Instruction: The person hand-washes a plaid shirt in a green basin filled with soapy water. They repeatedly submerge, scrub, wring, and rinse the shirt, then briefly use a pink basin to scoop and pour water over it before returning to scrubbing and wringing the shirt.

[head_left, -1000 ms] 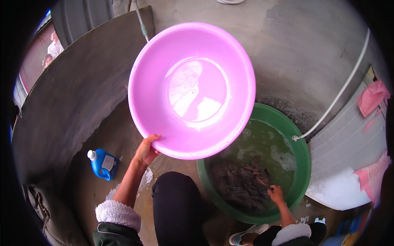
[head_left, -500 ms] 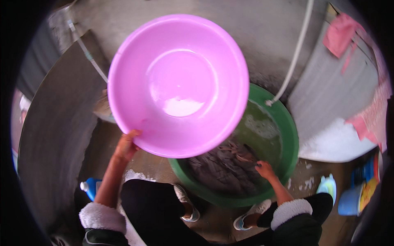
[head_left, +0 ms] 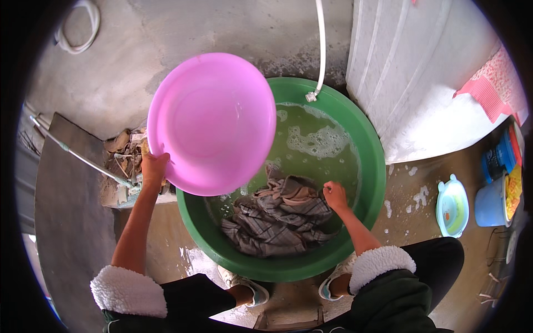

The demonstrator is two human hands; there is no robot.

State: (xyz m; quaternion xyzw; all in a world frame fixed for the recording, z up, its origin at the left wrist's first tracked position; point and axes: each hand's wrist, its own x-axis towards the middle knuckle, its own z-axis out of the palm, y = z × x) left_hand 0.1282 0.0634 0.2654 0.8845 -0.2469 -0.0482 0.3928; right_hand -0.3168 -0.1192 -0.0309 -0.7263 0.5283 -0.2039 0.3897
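Observation:
My left hand (head_left: pixel 154 168) grips the lower left rim of a pink plastic basin (head_left: pixel 214 116). The basin is tilted with its inside toward me, held over the left side of a large green tub (head_left: pixel 371 144), and I see nothing in it. Greenish water with patches of foam (head_left: pixel 319 141) fills the tub. A grey plaid cloth (head_left: pixel 277 216) lies bunched and wet in the front part of it. Over the cloth's right edge, my right hand (head_left: pixel 335 196) has its fingers curled closed; whether they hold any of it is hidden.
A white hose (head_left: pixel 322 50) hangs over the tub's back rim. Debris (head_left: pixel 123 155) sits at the left beside a grey sheet (head_left: pixel 72 222). To the right are a small light-blue basin (head_left: pixel 452 206), a blue bucket (head_left: pixel 491 205) and a white panel (head_left: pixel 411 83).
My left hand has lowered the pink basin and shifted it left, uncovering more of the tub. The head view has moved as well. My right hand stays by the cloth.

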